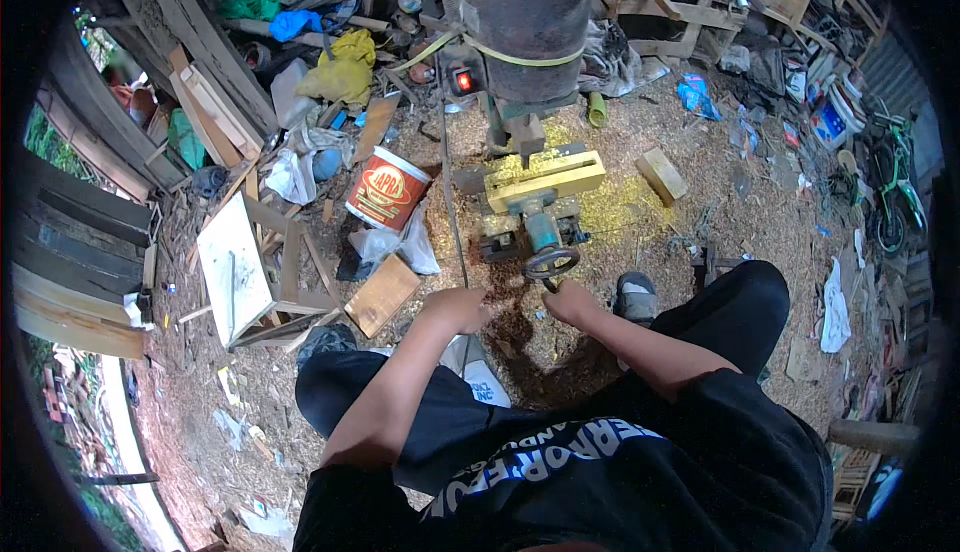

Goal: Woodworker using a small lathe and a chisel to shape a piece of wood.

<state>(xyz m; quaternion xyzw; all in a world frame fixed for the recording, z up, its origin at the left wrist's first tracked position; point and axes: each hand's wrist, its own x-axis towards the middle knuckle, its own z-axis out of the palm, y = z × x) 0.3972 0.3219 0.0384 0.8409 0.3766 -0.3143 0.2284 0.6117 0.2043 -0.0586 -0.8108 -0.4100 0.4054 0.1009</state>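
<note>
My left hand [455, 309] is closed at the lower end of a long thin dark rod [452, 167], which runs up beside the machine; its fingers partly hide the grip. With my right hand [570, 304] I hold the crank handle on the rim of a dark handwheel [552, 263]. The wheel sits at the front of a blue-green machine vise [541, 229]. Behind it a yellow wooden block [545, 181] lies in the vise, under the machine's tool head [525, 135]. Pale shavings lie on and around the block.
A loose wood block [661, 175] lies right of the vise. To the left stand a red-and-white bucket [387, 190], a brown wood piece [383, 295] and a white-topped wooden frame [234, 270]. A thick dark column [525, 12] rises behind. A small green bike [895, 187] is far right.
</note>
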